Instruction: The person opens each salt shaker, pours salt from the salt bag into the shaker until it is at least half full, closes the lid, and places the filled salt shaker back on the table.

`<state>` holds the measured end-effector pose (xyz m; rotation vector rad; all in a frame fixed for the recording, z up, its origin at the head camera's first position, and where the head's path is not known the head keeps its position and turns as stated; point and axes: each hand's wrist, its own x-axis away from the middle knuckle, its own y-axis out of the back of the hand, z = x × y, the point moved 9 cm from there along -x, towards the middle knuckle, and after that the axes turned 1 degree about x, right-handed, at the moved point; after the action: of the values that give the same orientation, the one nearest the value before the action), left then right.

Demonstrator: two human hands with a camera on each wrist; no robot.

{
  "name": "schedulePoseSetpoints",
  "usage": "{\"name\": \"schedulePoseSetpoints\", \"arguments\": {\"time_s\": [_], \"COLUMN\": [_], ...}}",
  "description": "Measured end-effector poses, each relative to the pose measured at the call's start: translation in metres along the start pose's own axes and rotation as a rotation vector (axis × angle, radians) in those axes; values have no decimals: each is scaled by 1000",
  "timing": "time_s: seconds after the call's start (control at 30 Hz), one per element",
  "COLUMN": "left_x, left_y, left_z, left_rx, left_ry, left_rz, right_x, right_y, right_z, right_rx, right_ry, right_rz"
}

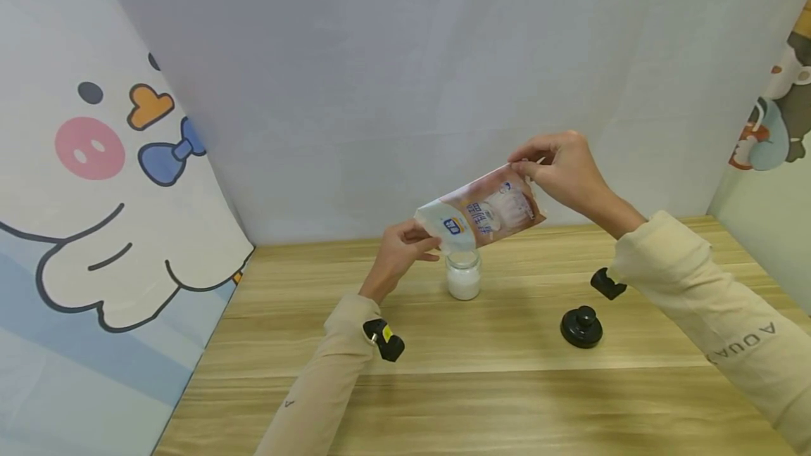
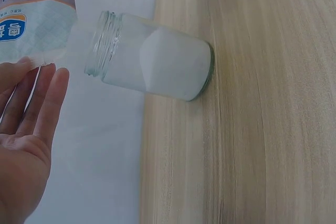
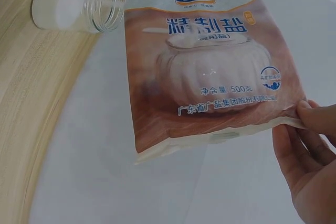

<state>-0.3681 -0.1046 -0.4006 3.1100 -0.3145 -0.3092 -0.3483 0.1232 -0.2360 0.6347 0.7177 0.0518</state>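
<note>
A bag of salt (image 1: 491,211), brown and pale blue with printed lettering, is held tilted over a glass jar (image 1: 463,276). The right hand (image 1: 566,169) pinches the bag's raised bottom end between thumb and fingers, as the right wrist view shows at the corner. Lower down, the left hand (image 1: 402,257) pinches the edge near the bag's mouth, its other fingers stretched out. White salt (image 2: 176,64) fills much of the upright jar, heaped higher to one side in the left wrist view. A faint pale stream (image 3: 113,4) runs from the bag into the jar's mouth.
A round black lid with a knob (image 1: 581,327) lies on the wooden table (image 1: 443,407), right of the jar and nearer the person. Behind the table hangs a pale cloth (image 1: 380,90). A cartoon-printed panel (image 1: 120,231) stands on the left. Both wrists carry small black cameras.
</note>
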Motion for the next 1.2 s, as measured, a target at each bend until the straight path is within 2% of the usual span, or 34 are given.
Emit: {"name": "schedulePoseSetpoints", "arguments": {"time_s": [1.2], "left_x": [1], "left_y": [0], "left_z": [0], "left_rx": [6], "left_ry": [-8], "left_rz": [4], "right_x": [1], "right_y": [-1], "right_z": [1], "right_rx": [2], "right_ry": [5], "right_rz": [-5]}}
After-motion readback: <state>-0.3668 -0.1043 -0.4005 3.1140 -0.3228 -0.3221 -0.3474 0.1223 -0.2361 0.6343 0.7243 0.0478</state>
